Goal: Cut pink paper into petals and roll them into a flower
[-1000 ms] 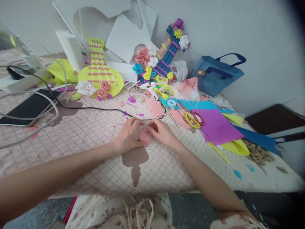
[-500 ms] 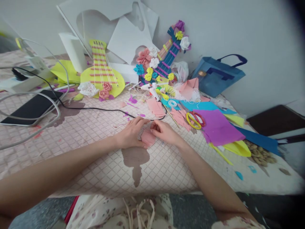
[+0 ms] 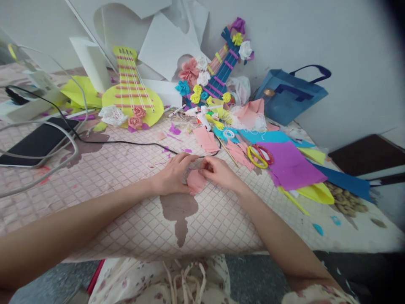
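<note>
Both my hands meet at the middle of the table over a small pink paper piece point(image 3: 195, 181). My left hand point(image 3: 172, 174) lies partly flat on the tablecloth with its fingers curled against the left side of the pink piece. Fingers of my right hand point(image 3: 219, 172) pinch the piece's upper right edge. A black cable point(image 3: 126, 143) runs just behind my hands.
Scissors with yellow and red handles point(image 3: 257, 155) lie on purple paper point(image 3: 291, 164) to the right. Pink paper scraps point(image 3: 205, 139), a glue gun point(image 3: 201, 116), two paper guitars point(image 3: 131, 93), a blue bag point(image 3: 289, 95) and a phone point(image 3: 34, 141) crowd the back and left.
My hands stay on the pink piece; the fingers have shifted slightly along its edge. The view has tipped a little.
</note>
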The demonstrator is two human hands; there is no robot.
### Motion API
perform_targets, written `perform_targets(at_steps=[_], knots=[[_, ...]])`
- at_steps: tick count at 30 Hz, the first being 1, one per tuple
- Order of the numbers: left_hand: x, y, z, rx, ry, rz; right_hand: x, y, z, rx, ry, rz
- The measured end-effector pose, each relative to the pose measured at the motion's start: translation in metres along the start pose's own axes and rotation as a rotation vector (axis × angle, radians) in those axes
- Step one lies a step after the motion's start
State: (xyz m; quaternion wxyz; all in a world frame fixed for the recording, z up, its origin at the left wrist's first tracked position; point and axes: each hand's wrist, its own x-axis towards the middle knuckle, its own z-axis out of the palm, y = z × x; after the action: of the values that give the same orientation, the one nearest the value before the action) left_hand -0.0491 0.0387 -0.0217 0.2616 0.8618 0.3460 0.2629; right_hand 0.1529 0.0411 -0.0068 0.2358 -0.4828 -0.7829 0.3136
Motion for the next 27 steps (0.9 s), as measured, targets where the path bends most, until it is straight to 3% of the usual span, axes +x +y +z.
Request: perform_targets(at_steps=[6, 11, 18, 27], knots=[[0.003, -0.007, -0.004, -0.34, 0.109, -0.14, -0.001, -0.001, -0.003, 0.504, 0.013, 0.158], [0.006, -0.008, -0.012, -0.603, 0.124, -0.332, 0.0, -0.002, 0.001, 0.711, 0.084, 0.186], [0.004, -0.004, -0.023, -0.595, -0.016, -0.477, -0.002, 0.0, 0.005, 0.769, 0.083, 0.216], [0.004, -0.005, -0.027, -0.609, -0.107, -0.523, -0.003, -0.005, 0.006, 0.728, 0.058, 0.221]])
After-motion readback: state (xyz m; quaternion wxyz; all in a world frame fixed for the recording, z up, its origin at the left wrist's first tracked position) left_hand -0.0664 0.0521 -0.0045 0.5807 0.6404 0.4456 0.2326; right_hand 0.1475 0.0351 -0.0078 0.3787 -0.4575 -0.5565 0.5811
